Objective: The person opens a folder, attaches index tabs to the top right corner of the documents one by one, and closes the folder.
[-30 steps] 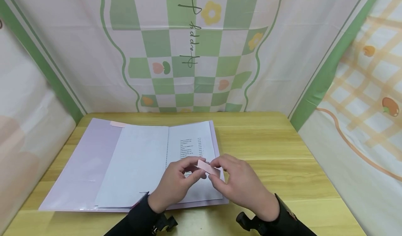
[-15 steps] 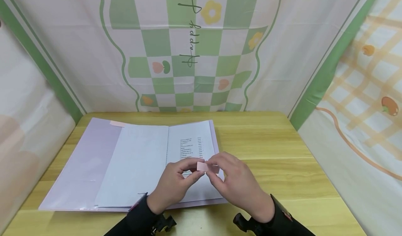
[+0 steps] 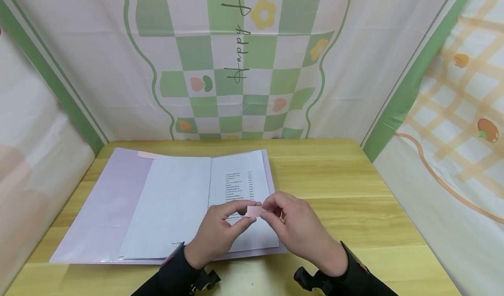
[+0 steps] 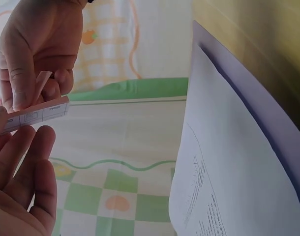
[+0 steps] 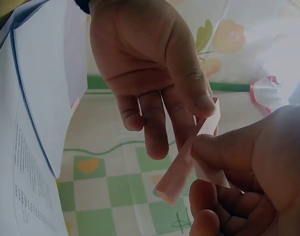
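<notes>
Hands meet over the open folder: left hand [image 3: 220, 230] and right hand [image 3: 299, 230] both pinch a small pink sticky-note pad [image 3: 253, 210], held in the air just above the lower part of the printed page [image 3: 240, 186]. Left fingers [image 4: 22, 147] are clamped on one end of the pad, thumb on top; right fingers [image 5: 228, 157] are clamped on the other end, and the wrist views show one thin sheet curling away from the stack there.

Step in hand, as I judge it: peeling a single note off the pad. Next move likely calls for a steady hold by the left hand while the right draws the sheet along its glued edge, slowly, so that it neither tears nor takes a second sheet with it.

Edges and room: purple folder [image 3: 106, 200] lies flat on the wooden table [image 3: 346, 191], with its near edge close to the table's front edge. One pink tab [image 3: 147, 155] already sticks out at the folder's far edge. Bare table to the right of the folder gives open room for the right hand. Patterned cloth walls [image 3: 244, 68] close off the back and both sides, near the table's rim, so wide sweeps are limited there.
</notes>
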Demonstrator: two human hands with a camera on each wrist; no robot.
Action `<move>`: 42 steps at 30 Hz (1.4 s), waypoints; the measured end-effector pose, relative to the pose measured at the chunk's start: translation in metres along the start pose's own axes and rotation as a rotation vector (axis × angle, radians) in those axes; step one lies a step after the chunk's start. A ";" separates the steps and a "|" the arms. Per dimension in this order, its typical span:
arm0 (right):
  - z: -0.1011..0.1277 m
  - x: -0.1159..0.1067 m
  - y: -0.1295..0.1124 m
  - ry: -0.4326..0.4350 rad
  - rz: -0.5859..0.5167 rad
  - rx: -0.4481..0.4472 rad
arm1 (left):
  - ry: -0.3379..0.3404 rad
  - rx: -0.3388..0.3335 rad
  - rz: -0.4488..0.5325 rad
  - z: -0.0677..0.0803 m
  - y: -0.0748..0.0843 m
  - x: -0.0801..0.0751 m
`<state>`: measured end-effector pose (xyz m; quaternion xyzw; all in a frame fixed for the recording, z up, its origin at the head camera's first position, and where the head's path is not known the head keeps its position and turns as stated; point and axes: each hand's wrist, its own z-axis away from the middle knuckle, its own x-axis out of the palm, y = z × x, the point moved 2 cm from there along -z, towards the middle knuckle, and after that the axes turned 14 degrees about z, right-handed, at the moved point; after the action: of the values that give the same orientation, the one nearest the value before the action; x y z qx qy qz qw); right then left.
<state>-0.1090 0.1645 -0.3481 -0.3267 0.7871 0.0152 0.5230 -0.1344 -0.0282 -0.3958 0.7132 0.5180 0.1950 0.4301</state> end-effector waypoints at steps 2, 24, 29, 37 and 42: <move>0.000 -0.001 0.000 -0.018 -0.010 0.006 | 0.003 0.018 0.001 0.000 0.001 0.000; 0.001 0.002 0.001 -0.033 -0.086 -0.039 | 0.124 0.159 -0.054 0.004 0.000 -0.003; 0.002 -0.001 0.003 -0.012 -0.155 -0.021 | 0.202 0.093 0.021 0.003 0.001 -0.009; 0.002 -0.009 0.008 0.025 -0.179 -0.006 | 0.148 0.065 0.035 -0.002 0.000 -0.013; 0.003 -0.024 0.019 0.041 -0.209 0.043 | -0.027 0.109 -0.192 -0.024 0.008 0.002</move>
<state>-0.1106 0.1924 -0.3353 -0.3959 0.7594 -0.0628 0.5124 -0.1463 -0.0171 -0.3760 0.6851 0.5881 0.1147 0.4143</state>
